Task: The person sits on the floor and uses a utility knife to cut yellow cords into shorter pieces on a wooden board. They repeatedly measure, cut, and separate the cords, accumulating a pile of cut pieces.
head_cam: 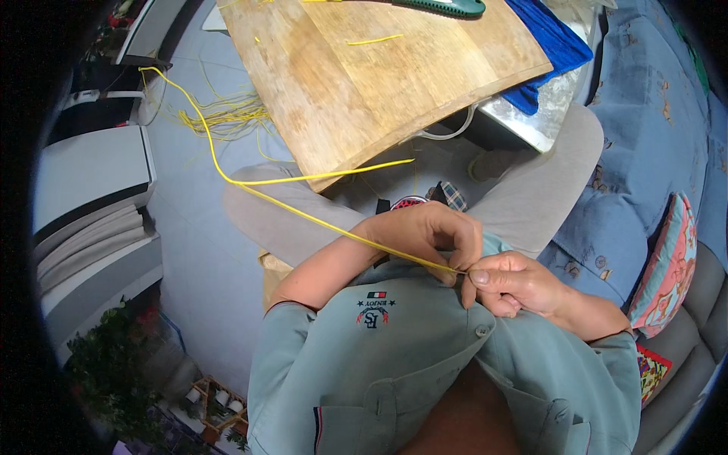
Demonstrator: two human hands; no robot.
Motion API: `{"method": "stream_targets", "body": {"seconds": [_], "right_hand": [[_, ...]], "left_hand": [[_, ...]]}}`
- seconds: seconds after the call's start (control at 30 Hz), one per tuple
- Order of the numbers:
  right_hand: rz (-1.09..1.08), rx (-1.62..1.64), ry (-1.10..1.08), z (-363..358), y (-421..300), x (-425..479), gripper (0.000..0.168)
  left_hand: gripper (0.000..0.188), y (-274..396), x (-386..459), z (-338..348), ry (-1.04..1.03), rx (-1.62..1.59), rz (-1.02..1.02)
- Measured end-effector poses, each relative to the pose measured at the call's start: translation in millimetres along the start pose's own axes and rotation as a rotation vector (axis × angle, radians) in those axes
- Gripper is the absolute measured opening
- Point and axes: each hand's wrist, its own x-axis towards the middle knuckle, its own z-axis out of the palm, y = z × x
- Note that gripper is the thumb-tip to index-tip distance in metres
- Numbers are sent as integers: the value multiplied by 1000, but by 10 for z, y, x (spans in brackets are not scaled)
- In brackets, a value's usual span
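Observation:
Close to my chest, both hands meet at the end of a thin yellow strand [318, 219]. My left hand [435, 236] pinches it between thumb and fingertips. My right hand [515, 282] touches the left fingertips and grips the strand's tip between thumb and index finger. From there the strand runs up and left past a junction, where one short length lies over the board's near corner and a longer one reaches the far left. Beyond my hands is a wooden board [375, 85], bearing a short yellow piece [375, 40] and a dark green handle [446, 5].
Loose yellow strands [227, 116] lie left of the board, by the floor. A blue cloth [526, 96] hangs at its right edge over a metallic surface [554, 114]. A blue-covered sofa [642, 142] with a pink cushion [665, 273] stands right; a white cabinet [94, 176] stands left.

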Motion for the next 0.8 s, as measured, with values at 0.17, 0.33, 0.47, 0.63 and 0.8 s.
{"method": "stream_targets", "body": {"seconds": [0.17, 0.33, 0.47, 0.63, 0.8], "right_hand": [[-104, 95, 85, -70, -84, 41, 34], [-270, -11, 157, -160, -400, 152, 31], [-298, 81, 120, -178, -481, 215, 30], [-355, 79, 149, -179, -471, 291, 29], [-390, 14, 208, -146, -471, 344, 29]], "left_hand": [[17, 4, 83, -11, 175, -248, 62], [15, 148, 185, -78, 484, -116, 258], [15, 262, 180, 5, 604, 16, 295], [12, 259, 205, 81, 777, 157, 328], [11, 256, 169, 56, 857, 354, 272]]}}
